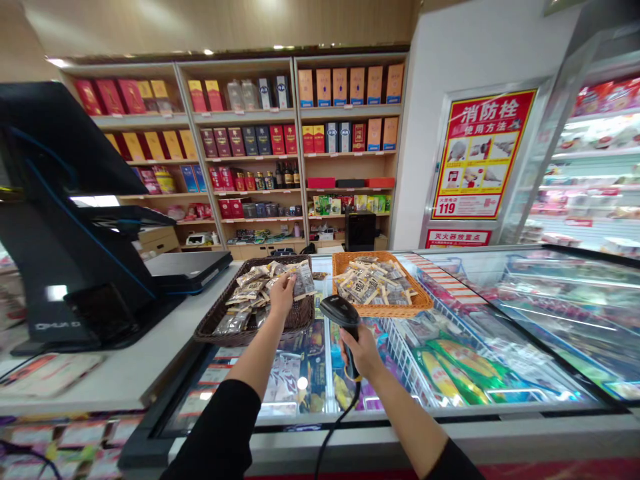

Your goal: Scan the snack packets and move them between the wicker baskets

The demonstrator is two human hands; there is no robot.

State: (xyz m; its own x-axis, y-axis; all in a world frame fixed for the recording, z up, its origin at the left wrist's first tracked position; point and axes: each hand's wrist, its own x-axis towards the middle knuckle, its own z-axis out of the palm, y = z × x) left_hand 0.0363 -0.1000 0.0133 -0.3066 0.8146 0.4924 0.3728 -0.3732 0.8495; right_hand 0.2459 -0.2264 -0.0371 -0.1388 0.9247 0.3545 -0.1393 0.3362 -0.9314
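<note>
My right hand [363, 348] is wrapped round the handle of a black barcode scanner [341, 312], whose head points up and to the left and whose cord runs down in front. My left hand [283, 293] is closed on the edge of a clear and grey snack packet [303, 280] above the dark brown wicker basket [205, 325]. More packets of the same kind lie heaped in that basket. Just beyond the scanner, an orange-brown wicker basket [424, 300] holds another heap of small packets [367, 283].
Both baskets rest on a glass-topped chest freezer [500, 419] with bagged goods inside. A black checkout terminal [75, 253] and a flat scale [187, 267] stand on the counter [100, 383] at left. Shelves of boxed goods [250, 140] line the back wall.
</note>
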